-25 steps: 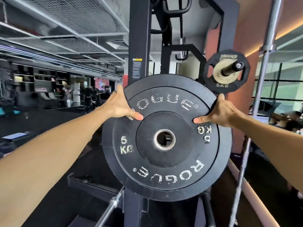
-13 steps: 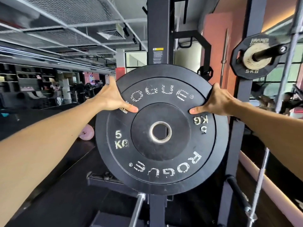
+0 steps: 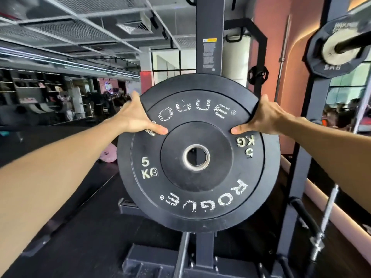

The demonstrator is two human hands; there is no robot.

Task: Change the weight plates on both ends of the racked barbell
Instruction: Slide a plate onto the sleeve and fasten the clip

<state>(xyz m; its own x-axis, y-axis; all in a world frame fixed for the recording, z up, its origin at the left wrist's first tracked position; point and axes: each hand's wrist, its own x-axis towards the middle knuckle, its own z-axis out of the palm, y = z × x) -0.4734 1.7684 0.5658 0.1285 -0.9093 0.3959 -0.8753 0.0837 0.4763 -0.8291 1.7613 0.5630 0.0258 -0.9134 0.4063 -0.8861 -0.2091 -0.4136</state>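
While I look out over a dark gym floor (image 3: pixel 84 227) and a black rack post (image 3: pixel 208 37), my left hand (image 3: pixel 132 117) and right hand (image 3: pixel 265 117) grip two stacked black plates (image 3: pixel 198 199), thumbs in front, held up before the post. One reads "ROGUE" twice and "5 KG" twice.

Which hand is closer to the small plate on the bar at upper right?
Right. The right hand grips the Rogue plate's upper right edge, below-left of the small plate; the left hand grips the opposite edge.
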